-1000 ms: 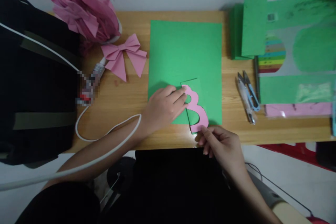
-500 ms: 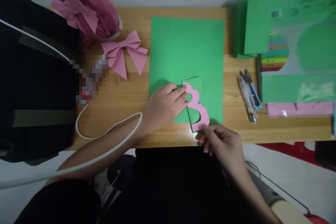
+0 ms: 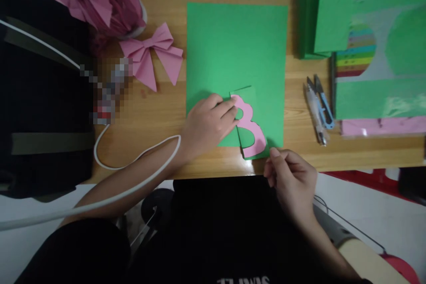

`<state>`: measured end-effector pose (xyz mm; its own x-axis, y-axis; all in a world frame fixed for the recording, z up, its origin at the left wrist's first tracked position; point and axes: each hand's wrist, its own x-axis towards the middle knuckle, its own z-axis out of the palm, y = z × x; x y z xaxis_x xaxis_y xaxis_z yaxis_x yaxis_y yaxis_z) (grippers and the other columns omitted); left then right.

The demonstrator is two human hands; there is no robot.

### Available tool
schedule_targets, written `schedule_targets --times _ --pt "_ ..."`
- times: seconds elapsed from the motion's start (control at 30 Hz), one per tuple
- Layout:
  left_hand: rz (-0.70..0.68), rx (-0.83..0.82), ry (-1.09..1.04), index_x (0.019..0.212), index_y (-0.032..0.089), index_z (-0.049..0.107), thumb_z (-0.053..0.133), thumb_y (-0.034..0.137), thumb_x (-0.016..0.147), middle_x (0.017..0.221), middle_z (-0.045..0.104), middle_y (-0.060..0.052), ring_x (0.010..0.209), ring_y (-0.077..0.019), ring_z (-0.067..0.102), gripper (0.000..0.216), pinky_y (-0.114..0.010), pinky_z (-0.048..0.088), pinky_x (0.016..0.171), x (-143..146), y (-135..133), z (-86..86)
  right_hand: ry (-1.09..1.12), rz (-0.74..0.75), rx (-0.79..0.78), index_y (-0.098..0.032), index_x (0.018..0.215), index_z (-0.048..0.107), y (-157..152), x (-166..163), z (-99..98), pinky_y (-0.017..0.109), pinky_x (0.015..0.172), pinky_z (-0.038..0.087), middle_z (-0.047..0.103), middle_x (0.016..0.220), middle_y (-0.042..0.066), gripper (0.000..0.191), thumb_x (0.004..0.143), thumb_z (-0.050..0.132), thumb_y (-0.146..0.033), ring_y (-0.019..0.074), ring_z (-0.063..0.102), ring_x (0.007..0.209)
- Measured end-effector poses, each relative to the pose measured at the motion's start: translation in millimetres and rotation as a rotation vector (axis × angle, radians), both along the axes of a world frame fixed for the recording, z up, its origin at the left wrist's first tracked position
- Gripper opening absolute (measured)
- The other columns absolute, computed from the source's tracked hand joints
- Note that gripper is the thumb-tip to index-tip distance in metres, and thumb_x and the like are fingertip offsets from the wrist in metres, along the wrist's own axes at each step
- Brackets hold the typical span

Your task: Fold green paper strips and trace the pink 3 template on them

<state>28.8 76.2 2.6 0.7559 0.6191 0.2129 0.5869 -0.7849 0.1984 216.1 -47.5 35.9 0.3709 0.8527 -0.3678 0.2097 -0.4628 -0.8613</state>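
Observation:
A pink paper cutout [image 3: 258, 139] with scalloped, curved edges and a dark outline lies on a narrow folded piece of green paper [image 3: 248, 138]. Both rest partly on a large green sheet [image 3: 237, 44], with their lower end past its near edge. My left hand [image 3: 211, 120] lies over the left side, its fingertips pressing the cutout's upper part against the folded paper. Beside the folded paper's lower right corner is my right hand [image 3: 293, 175], thumb and fingers drawn together. No object shows between them; whether they touch the corner I cannot tell.
A pink paper bow [image 3: 153, 55] and crumpled pink paper [image 3: 96, 0] lie left, near a black bag [image 3: 43, 97]. A white cable [image 3: 133, 193] crosses above my left forearm. Blue thread snips [image 3: 324, 106], a pen [image 3: 314, 113] and green paper packs [image 3: 376, 100] lie right.
My right hand has come off the cutout's lower end and moved right, uncovering it. My left hand stays on the cutout. The whole view has shifted slightly.

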Motion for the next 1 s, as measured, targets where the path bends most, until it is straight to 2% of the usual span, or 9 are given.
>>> schedule_targets --times 0.07,0.13,0.23,0.3,0.47,0.57,0.77,0.87,1.0 --pt "-0.004 0.009 0.003 0.106 0.008 0.065 0.034 0.027 0.108 0.12 0.072 -0.014 0.103 -0.022 0.068 0.036 -0.039 0.051 0.081 0.2 0.1 0.1 -0.17 -0.001 0.154 -0.022 0.068 0.06 -1.0 -0.3 0.0 0.024 0.048 0.044 0.058 0.057 -0.003 0.028 0.093 0.062 -0.034 0.0094 0.052 0.048" --pt "-0.001 0.013 0.005 0.105 0.009 0.065 0.034 0.026 0.108 0.119 0.072 -0.013 0.103 -0.0218 0.068 0.036 -0.039 0.052 0.081 0.1 -0.3 0.7 -0.398 0.132 0.341 -0.023 0.085 0.066 4.6 0.2 -0.9 0.029 0.062 0.053 0.068 0.073 0.001 0.009 0.093 0.061 -0.023 0.0145 0.063 0.065" --pt "0.02 0.012 0.007 0.106 0.01 0.065 0.035 0.027 0.108 0.123 0.07 -0.012 0.102 -0.0218 0.068 0.035 -0.04 0.052 0.081 -0.1 -1.8 2.0 -0.688 0.504 0.638 -0.022 0.11 0.066 23.6 1.5 -6.1 0.037 0.081 0.057 0.074 0.101 0.009 0.023 0.092 0.056 -0.012 0.0207 0.069 0.092" --pt "0.029 0.012 0.004 0.107 0.01 0.066 0.036 0.028 0.107 0.125 0.069 -0.012 0.102 -0.022 0.067 0.034 -0.04 0.053 0.08 -0.2 -2.8 2.5 -0.776 0.665 0.727 -0.019 0.123 0.063 37.4 1.9 -11.8 0.039 0.087 0.057 0.073 0.113 0.012 0.032 0.094 0.053 -0.012 0.0232 0.068 0.103" --pt "0.03 0.029 -0.027 0.106 0.009 0.067 0.04 0.026 0.106 0.119 0.072 -0.012 0.102 -0.0232 0.066 0.032 -0.04 0.052 0.08 0.5 -4.3 1.4 -0.867 0.782 0.715 -0.014 0.133 0.059 52.8 0.1 -27.2 0.044 0.1 0.052 0.069 0.128 0.014 0.039 0.095 0.052 -0.014 0.0271 0.062 0.122" --pt "0.045 0.054 -0.046 0.108 0.008 0.066 0.041 0.026 0.106 0.119 0.072 -0.012 0.1 -0.0226 0.066 0.031 -0.04 0.052 0.078 1.2 -5.1 0.9 -0.915 0.791 0.661 -0.01 0.137 0.056 51.8 -1.0 -33.4 0.047 0.103 0.049 0.064 0.137 0.017 0.043 0.097 0.053 -0.025 0.0292 0.058 0.128" --pt "0.097 0.116 -0.093 0.105 0.012 0.068 0.05 0.029 0.102 0.118 0.074 -0.009 0.094 -0.0241 0.067 0.025 -0.04 0.053 0.073 1.3 -6.5 2.4 -0.954 0.825 0.574 -0.01 0.145 0.046 51.5 -1.9 -32.9 0.048 0.107 0.044 0.057 0.144 0.018 0.055 0.099 0.047 -0.039 0.0301 0.056 0.131" --pt "0.095 0.15 -0.14 0.104 0.011 0.069 0.055 0.026 0.1 0.116 0.074 -0.01 0.109 -0.0278 0.066 0.021 -0.042 0.054 0.084 1.2 -6.3 1.1 -0.96 0.842 0.573 -0.009 0.148 0.039 52.5 -3.2 -29.1 0.049 0.108 0.043 0.058 0.142 0.019 0.06 0.098 0.049 -0.04 0.0312 0.057 0.13" --pt "0.011 0.097 -0.197 0.11 0.01 0.068 0.051 0.02 0.101 0.123 0.07 -0.012 0.125 -0.0239 0.06 0.022 -0.038 0.052 0.101 2.1 -5.7 -4.9 -0.919 0.8 0.579 -0.01 0.154 0.023 53.4 -3.6 -25.8 0.05 0.112 0.039 0.059 0.142 0.019 0.072 0.097 0.051 -0.044 0.0307 0.058 0.129"
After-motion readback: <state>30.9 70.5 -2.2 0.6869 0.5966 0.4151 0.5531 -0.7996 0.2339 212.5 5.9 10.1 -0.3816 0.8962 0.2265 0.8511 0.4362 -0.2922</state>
